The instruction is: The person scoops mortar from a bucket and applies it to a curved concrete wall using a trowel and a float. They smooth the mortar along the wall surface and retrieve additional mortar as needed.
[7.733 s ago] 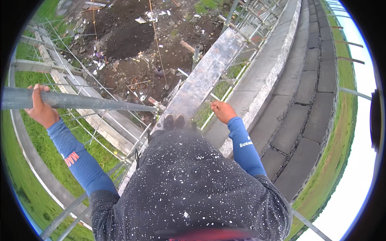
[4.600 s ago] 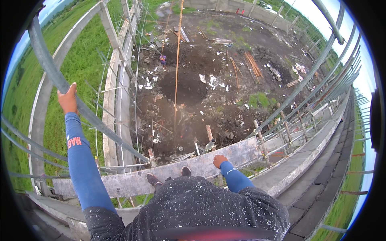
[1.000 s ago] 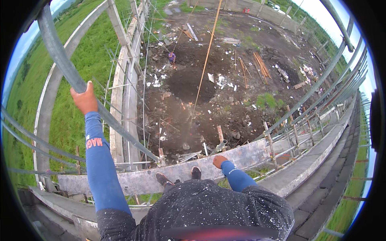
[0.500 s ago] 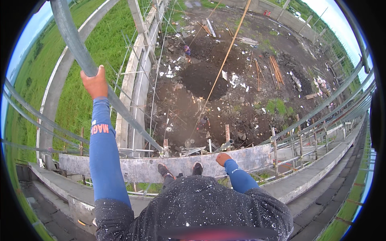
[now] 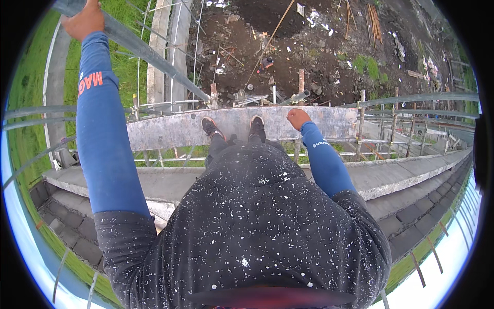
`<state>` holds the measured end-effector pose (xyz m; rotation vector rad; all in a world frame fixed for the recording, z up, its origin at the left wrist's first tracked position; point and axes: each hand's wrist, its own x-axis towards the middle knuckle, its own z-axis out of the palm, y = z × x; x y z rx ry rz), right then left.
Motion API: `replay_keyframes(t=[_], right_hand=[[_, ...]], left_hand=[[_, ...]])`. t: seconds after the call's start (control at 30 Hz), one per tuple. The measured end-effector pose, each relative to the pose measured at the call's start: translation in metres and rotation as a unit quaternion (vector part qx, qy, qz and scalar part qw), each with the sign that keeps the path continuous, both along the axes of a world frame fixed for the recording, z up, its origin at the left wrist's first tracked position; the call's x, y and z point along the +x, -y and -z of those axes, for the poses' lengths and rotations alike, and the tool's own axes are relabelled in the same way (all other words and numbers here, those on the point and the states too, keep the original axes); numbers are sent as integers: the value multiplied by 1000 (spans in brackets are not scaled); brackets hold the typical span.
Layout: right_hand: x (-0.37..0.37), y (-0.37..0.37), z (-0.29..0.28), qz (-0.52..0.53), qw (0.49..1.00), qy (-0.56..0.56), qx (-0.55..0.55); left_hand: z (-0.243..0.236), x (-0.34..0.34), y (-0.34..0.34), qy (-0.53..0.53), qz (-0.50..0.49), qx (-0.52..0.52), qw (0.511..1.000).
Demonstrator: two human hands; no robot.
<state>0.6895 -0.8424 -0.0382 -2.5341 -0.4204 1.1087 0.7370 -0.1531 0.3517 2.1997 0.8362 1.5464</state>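
My left hand (image 5: 86, 21), at the upper left, is closed around a grey metal scaffold pipe (image 5: 154, 61) that slants down toward the far edge of the platform. My right hand (image 5: 298, 119) hangs over the right part of a worn, pale plank (image 5: 172, 129). Its fingers are curled into a fist, and nothing shows in it. Just beyond that hand is the open end of a short pipe (image 5: 300, 97). Both my shoes (image 5: 212, 126) stand on the plank.
Far below lies a dirt yard with rubble, reddish-brown bars (image 5: 374, 24) and a person (image 5: 266, 64). Scaffold rails (image 5: 422, 97) run off to the right. Behind the plank is a concrete ledge (image 5: 396, 175), with grass in the gaps. A concrete beam (image 5: 159, 56) stands at the left.
The view has tipped down toward my body, so the plank and feet sit higher in it. My left hand keeps its hold on the pipe; my right stays curled.
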Motion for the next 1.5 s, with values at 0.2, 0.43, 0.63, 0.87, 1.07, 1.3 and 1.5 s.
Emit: replay_keyframes(t=[0.2,0.43,0.63,0.87,1.07,1.3,1.5], right_hand=[[-19,21,-1,35,999,-12,-28],[-36,30,1,43,999,2,-25],[-37,22,-2,50,998,-15,-19],[-28,22,-3,71,997,-29,8],[-23,21,-3,33,999,7,-2],[-22,20,-5,43,999,-22,-5],[-20,18,-4,49,998,-25,-16]], left_hand=[[2,1,-20,-116,-18,146,982],[9,3,-16,90,61,-52,993],[2,-4,-10,24,88,-5,996],[-6,-6,19,5,52,-82,995],[-1,10,10,-15,9,26,999],[-9,5,28,22,61,-75,995],[-11,9,27,51,67,-72,994]])
